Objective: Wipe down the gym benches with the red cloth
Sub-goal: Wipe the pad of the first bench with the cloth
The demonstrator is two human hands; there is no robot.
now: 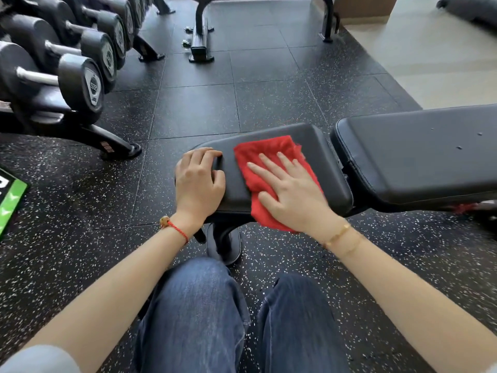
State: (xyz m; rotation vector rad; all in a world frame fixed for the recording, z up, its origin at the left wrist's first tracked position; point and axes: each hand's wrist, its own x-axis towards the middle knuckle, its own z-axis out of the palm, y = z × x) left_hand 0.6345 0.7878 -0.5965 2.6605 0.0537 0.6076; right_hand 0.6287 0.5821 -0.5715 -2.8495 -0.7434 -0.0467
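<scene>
A black padded gym bench stands in front of my knees, with a small seat pad (309,138) on the left and a longer back pad (419,154) on the right. The red cloth (269,152) lies spread on the seat pad and hangs over its near edge. My right hand (293,195) presses flat on the cloth with straight, spread fingers. My left hand (199,181) grips the left end of the seat pad, fingers curled over its edge.
A dumbbell rack (61,74) fills the left side, its foot (118,149) close to the bench. Another bench frame (200,36) stands farther back. A green-and-black sign (10,200) lies on the speckled rubber floor at the left. Pale flooring (435,55) begins at the right.
</scene>
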